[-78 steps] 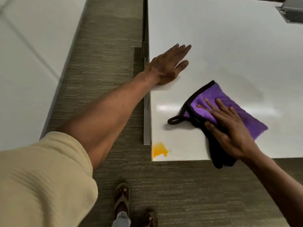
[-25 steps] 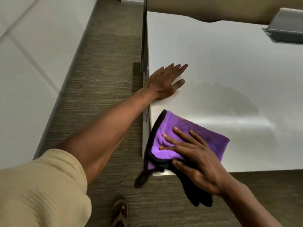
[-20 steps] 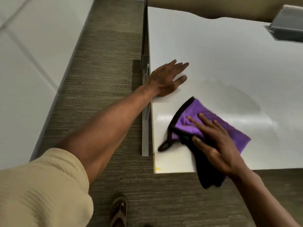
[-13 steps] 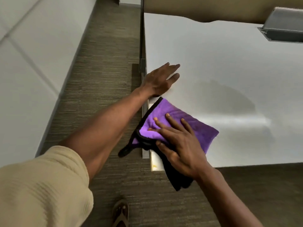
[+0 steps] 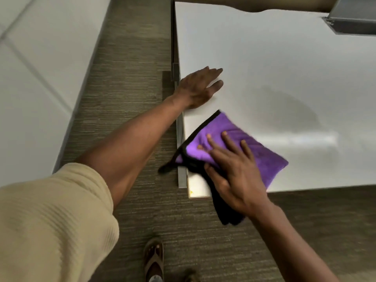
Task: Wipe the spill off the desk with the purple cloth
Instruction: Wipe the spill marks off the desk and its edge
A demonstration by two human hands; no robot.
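Observation:
The purple cloth [image 5: 262, 153], edged and backed in black, lies on the near left corner of the white desk [image 5: 284, 68]. My right hand [image 5: 234, 171] presses flat on it with straight, spread fingers. Black folds of the cloth hang over the desk's front edge and left edge. A tiny yellow trace of the spill [image 5: 191, 192] shows at the very corner, just left of the cloth. My left hand [image 5: 200, 86] rests flat on the desk near its left edge, beyond the cloth.
A grey metal fitting [image 5: 354, 19] sits at the desk's far right. Brown carpet [image 5: 130, 78] runs along the desk's left and front. A white panel [image 5: 40, 78] stands at the left. My sandalled foot [image 5: 153, 259] is below the corner.
Three seconds ago a large yellow spill lay at the corner; only a speck shows now. My right hand has slid the cloth back and forth, lately rightward. My left hand stayed put.

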